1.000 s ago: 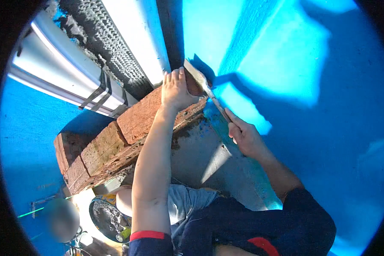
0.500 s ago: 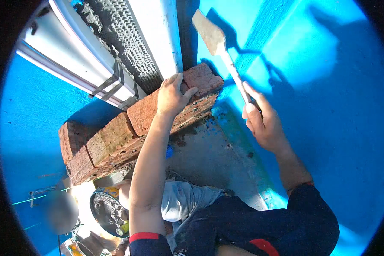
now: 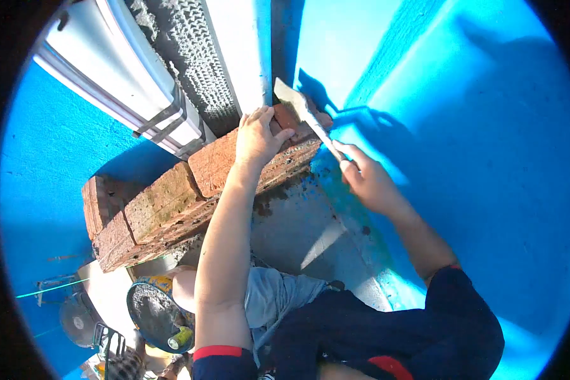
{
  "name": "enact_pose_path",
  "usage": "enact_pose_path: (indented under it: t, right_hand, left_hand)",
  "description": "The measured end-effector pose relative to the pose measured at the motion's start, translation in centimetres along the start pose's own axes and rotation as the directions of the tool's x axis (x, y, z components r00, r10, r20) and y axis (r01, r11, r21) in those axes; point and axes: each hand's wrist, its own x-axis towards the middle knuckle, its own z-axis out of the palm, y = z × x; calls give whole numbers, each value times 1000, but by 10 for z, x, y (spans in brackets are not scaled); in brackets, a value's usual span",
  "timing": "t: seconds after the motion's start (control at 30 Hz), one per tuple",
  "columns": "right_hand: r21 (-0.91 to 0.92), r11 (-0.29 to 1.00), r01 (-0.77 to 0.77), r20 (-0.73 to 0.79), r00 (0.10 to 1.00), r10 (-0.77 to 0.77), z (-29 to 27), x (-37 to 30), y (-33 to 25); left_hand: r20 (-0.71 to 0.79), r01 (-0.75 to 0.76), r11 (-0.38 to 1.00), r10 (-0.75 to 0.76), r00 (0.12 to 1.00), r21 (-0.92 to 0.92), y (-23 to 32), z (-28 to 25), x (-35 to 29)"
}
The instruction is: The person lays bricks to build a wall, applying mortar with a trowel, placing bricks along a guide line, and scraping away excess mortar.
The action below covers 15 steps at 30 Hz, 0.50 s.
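A low brick wall runs diagonally from lower left toward the upper middle. My left hand grips a red brick on its top course, fingers over the far edge and thumb to the right. In my right hand is a trowel, held by its handle. Its flat blade is over or against the brick at the wall's right end, just right of my left hand; whether it touches cannot be made out.
White taped panels, rough grey mortar and a white post stand behind the bricks. Bright blue walls rise on both sides. At lower left are a mortar bucket, a green string and a round grey disc.
The trowel has come down and left from beside the blue wall to the brick at the wall's right end. My left hand stays on its brick.
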Motion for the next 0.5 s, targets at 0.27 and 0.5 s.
enact_pose_path:
  t: [0.27, 0.5]
  right_hand:
    - [-140, 990, 17, -46, 999, -24, 11, 9, 6]
    - [-69, 992, 109, -156, 981, -119, 7, -8, -6]
  left_hand:
    - [66, -21, 999, 19, 998, 39, 4, -3, -1]
    - [-60, -185, 982, 184, 981, -26, 3, 5, -19]
